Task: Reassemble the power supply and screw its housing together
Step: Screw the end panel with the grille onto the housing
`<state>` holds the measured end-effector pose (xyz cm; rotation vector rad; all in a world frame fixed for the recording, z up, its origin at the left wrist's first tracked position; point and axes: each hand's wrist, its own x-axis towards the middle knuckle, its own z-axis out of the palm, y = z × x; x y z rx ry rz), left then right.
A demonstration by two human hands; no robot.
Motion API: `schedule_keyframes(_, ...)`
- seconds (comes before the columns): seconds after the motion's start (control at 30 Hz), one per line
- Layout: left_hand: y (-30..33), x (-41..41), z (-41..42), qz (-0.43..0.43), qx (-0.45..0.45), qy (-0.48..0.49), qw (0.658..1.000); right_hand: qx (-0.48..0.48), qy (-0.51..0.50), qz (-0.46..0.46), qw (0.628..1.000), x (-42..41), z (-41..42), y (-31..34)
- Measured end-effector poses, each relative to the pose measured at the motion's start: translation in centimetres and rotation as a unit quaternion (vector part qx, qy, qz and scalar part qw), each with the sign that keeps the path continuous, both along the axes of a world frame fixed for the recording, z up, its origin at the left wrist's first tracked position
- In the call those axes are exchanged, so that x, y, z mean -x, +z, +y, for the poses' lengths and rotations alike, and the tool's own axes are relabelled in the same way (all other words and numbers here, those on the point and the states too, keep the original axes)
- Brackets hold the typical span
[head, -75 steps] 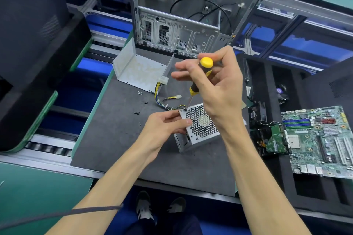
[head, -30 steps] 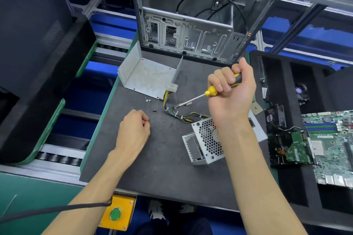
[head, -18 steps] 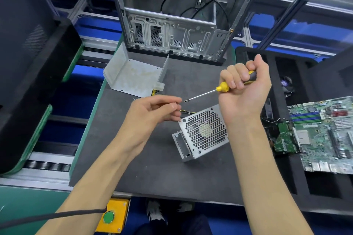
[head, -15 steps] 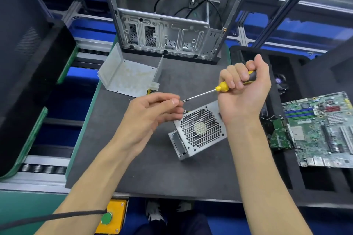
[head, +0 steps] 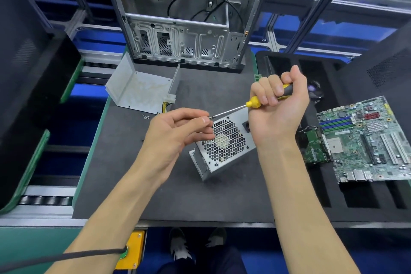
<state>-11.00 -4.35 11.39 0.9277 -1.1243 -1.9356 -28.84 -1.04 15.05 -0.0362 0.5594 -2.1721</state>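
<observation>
The power supply point(head: 222, 147) stands closed at frame centre, yet screwing seems unfinished — the right hand point(head: 278, 109) grips the screwdriver point(head: 251, 104), the left hand point(head: 178, 131) pinches at its tip — a screw there cannot be seen.

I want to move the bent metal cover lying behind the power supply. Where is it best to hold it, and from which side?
Probably grip the bent metal cover by its upright left wall, coming from above: that flange stands free, while the base lies flat on the mat and cables crowd its right edge.
</observation>
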Motion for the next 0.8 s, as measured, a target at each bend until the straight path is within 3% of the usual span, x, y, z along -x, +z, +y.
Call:
schedule_keyframes(0.17,0.0,0.2,0.5,-0.072,0.146,0.037,0.986,0.000,-0.004,0.002,1.000,-0.3,0.0,0.0)
schedule_keyframes(0.4,0.4,0.5,0.3,-0.077,0.158,0.013,0.984,0.009,-0.004,-0.046,0.999,0.1,0.1,-0.3)
schedule_keyframes(0.53,-0.7,0.9,-0.8,-0.233,0.215,0.015,0.948,0.006,-0.026,-0.002,1.000,1.1,0.2,0.1)
schedule_keyframes(0.63,-1.7,1.9,-1.6,-0.285,0.166,-0.053,0.942,-0.002,-0.041,0.078,0.996,1.5,0.1,0.7)
schedule_keyframes(0.8,-2.8,3.4,-2.2,-0.266,0.112,-0.119,0.950,0.003,-0.031,0.147,0.989,1.8,-0.1,1.2)
